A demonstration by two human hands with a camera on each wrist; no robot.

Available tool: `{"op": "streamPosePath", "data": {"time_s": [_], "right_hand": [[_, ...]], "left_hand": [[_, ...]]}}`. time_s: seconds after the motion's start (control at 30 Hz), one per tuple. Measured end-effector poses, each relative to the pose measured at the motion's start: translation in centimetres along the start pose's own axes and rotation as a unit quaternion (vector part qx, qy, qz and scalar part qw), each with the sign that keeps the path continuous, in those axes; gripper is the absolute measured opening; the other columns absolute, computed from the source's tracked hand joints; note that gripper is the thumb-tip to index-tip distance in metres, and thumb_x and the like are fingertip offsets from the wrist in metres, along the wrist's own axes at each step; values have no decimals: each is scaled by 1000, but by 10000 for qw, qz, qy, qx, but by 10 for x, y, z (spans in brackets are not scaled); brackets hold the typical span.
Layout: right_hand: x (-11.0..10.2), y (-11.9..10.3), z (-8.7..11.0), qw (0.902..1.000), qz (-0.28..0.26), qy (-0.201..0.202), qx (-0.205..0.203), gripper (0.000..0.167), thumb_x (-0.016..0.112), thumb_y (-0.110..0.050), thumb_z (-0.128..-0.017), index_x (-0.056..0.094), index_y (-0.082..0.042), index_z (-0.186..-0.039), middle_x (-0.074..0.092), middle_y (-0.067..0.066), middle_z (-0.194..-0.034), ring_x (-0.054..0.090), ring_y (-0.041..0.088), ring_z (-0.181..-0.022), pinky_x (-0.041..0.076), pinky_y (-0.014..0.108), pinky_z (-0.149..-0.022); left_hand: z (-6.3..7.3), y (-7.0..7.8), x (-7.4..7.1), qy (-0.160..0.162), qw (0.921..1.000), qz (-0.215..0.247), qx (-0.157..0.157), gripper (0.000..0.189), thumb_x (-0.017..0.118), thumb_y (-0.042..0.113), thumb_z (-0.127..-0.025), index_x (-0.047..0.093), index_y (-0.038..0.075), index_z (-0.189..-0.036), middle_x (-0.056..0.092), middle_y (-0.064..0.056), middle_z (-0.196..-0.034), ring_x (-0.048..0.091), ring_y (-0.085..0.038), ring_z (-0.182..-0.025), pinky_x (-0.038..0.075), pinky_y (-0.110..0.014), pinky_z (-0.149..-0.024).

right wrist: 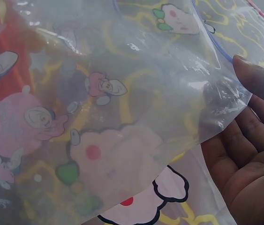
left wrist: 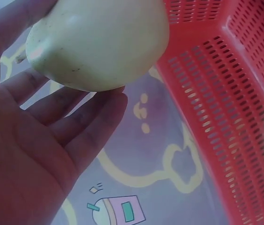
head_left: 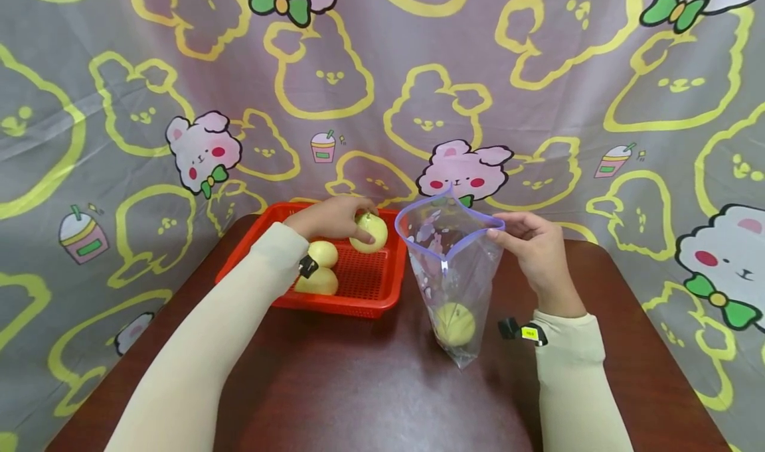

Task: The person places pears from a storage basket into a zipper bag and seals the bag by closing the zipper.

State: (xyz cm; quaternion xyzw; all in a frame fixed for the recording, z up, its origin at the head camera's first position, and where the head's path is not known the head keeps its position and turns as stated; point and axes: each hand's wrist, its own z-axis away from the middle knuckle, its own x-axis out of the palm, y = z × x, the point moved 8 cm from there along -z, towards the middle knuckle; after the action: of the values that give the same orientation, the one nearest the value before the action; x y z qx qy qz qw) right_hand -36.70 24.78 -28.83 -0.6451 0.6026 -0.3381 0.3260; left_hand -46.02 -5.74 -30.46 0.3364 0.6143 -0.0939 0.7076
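Observation:
Above the right part of a red basket [head_left: 391, 286], my left hand [head_left: 336, 217] grips a pale yellow pear [head_left: 372, 233]. In the left wrist view that pear [left wrist: 101, 42] fills the top, its short stem at the left, with fingers curled around it. My right hand [head_left: 534, 249] pinches the right corner of the rim of a clear zip bag [head_left: 472, 276]. The purple-edged mouth of the bag gapes upward, and a yellow pear [head_left: 455, 324] lies at its bottom. Up close in the right wrist view, thumb and fingers hold the printed bag [right wrist: 136, 108] by its edge.
Two more pears [head_left: 317, 281] lie in the left part of the basket, partly behind my left forearm. Basket and bag are on a dark brown table [head_left: 370, 385]. A grey cloth [head_left: 388, 60] with cartoon prints hangs behind and at the sides.

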Motion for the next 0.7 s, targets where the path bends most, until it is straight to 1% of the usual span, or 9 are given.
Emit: {"op": "streamPosePath", "data": {"time_s": [0.1, 0.2, 0.33, 0.43, 0.57, 0.7], "right_hand": [[-3, 0, 1, 10000, 44, 32, -35, 28, 74, 10, -80, 64, 17, -105, 73, 6, -91, 69, 14, -83, 54, 23, -75], [-5, 0, 1, 10000, 41, 0, -85, 26, 73, 10, -80, 66, 15, -105, 73, 5, -92, 69, 14, -84, 54, 23, -75], [-5, 4, 0, 9999, -84, -49, -108, 27, 73, 11, -80, 64, 17, -105, 73, 6, -92, 70, 15, -84, 54, 23, -75], [-4, 6, -1, 9996, -224, -74, -130, 29, 73, 13, -79, 63, 19, -105, 73, 7, -92, 70, 15, -84, 54, 24, -75], [-3, 8, -1, 9995, -274, -56, -151, 28, 73, 14, -79, 64, 18, -105, 73, 7, -91, 70, 15, -84, 54, 24, -75], [-3, 10, -1, 9998, -185, -25, -87, 29, 73, 13, -78, 65, 17, -105, 73, 6, -90, 70, 14, -83, 54, 23, -73]], "left_hand": [[0, 3, -5, -1, 9999, 102, 16, 54, 81, 40, -77, 62, 18, -123, 61, 5, -113, 53, -18, -99, 44, -35, -86], [0, 4, -10, 55, 9998, 194, 95, 57, 82, 40, -76, 63, 16, -125, 61, 4, -114, 53, -17, -100, 44, -35, -87], [0, 4, -16, 143, 9993, 269, 195, 56, 83, 38, -76, 65, 16, -124, 63, 4, -109, 53, -17, -95, 44, -35, -82], [1, 2, -19, 183, 9991, 337, 195, 55, 83, 36, -76, 65, 15, -123, 63, 3, -108, 54, -17, -96, 44, -34, -83], [3, 3, -24, 173, 9991, 353, 125, 55, 83, 38, -76, 65, 15, -123, 63, 3, -112, 55, -16, -99, 44, -34, -86], [5, 6, -30, 172, 9990, 404, 128, 51, 82, 39, -76, 66, 18, -119, 64, 3, -107, 56, -18, -94, 45, -34, -81]]}}
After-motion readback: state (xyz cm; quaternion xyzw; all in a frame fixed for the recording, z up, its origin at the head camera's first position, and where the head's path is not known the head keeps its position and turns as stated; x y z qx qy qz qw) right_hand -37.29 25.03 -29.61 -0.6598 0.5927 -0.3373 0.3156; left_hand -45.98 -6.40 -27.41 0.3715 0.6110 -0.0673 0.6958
